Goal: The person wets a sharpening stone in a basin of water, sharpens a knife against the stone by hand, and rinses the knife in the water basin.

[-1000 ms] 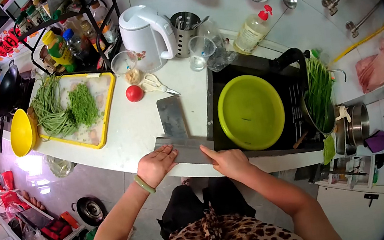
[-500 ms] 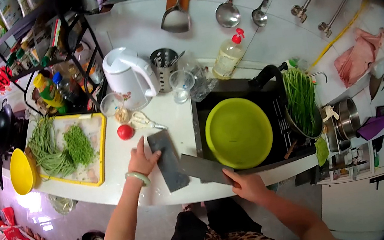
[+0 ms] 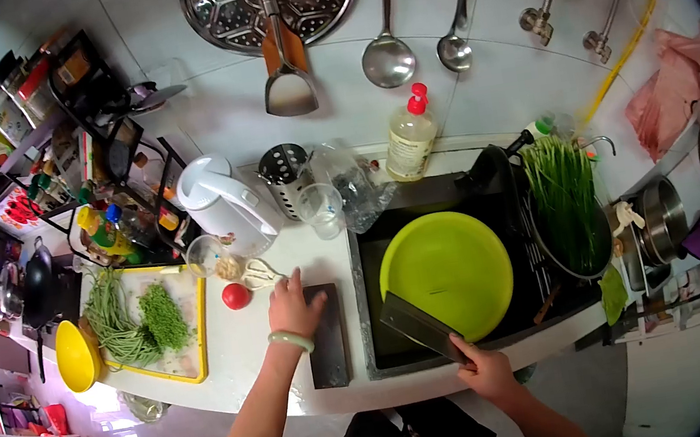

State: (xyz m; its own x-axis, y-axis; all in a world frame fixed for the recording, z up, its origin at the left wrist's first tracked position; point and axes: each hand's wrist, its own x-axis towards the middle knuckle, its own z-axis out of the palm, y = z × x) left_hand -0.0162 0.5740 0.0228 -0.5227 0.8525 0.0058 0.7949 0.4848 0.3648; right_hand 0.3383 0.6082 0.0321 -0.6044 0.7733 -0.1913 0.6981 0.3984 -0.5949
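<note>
Head view has the right hand [image 3: 487, 370] closed round the handle of the knife [image 3: 413, 322], the blade off the stone [image 3: 327, 348] and over the basin's [image 3: 454, 248] seven o'clock rim. The left hand [image 3: 293, 310], empty with fingers spread, is at the stone's eleven o'clock, contact unclear. The tomato [image 3: 236, 296], at the stone's ten o'clock, is whole; beans [image 3: 125, 332] towards nine look uncut.

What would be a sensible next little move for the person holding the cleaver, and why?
I'd probably lower the cleaver slightly into the green basin: the right hand already holds its blade over the basin's rim, and the left hand is well clear. I can't tell whether there's water inside.
</note>
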